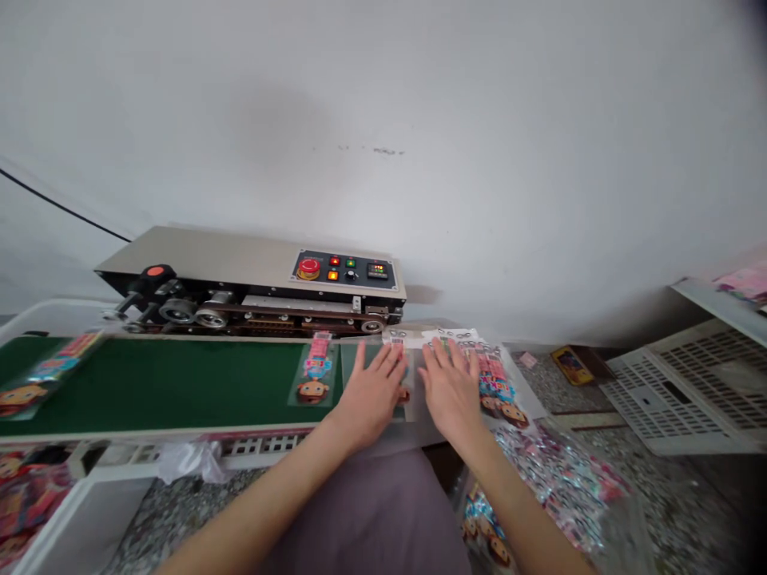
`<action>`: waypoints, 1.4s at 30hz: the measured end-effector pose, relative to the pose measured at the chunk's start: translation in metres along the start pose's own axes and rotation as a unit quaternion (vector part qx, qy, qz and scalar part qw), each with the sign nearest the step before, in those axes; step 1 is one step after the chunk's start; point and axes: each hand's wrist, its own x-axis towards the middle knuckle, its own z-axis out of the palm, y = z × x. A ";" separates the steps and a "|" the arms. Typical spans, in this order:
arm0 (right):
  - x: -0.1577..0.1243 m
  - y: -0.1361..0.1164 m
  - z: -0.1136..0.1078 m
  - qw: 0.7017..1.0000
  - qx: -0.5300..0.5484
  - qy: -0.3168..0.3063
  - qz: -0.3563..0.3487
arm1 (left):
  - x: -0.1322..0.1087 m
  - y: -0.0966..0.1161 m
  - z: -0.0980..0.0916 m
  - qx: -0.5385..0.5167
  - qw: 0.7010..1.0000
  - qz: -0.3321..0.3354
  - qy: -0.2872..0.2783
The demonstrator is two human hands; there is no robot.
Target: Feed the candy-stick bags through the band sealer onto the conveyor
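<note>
My left hand (370, 395) lies palm down with its fingers stretched out over a clear printed packet (397, 341) at the right end of the green conveyor belt (228, 383). Most of that packet is hidden under the hand. Just right of it, my right hand (451, 393) rests flat, fingers spread, at the left side of a pile of similar packets (496, 387) on a white sheet. Another packet (315, 371) with a cartoon face lies on the belt left of my left hand. Farther left, a tilted packet (53, 371) sits near the belt's end.
Behind the belt stands a band sealing machine (252, 259) with a red stop button (308, 268) and lit display. Loose packets fill a clear bag (557, 479) at lower right. A white plastic crate (677, 391) and a small box (578, 365) stand farther right.
</note>
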 end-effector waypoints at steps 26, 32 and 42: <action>-0.016 0.017 0.003 0.998 -0.051 -0.028 0.018 | 0.016 0.013 0.017 -0.019 1.000 0.000 -0.006; 0.002 -0.034 -0.007 0.999 0.000 -0.033 0.010 | -0.013 -0.014 0.002 0.036 0.997 -0.070 -0.005; -0.026 0.071 -0.009 0.989 -0.096 -0.014 0.108 | 0.017 0.015 0.003 -0.026 0.998 0.048 -0.011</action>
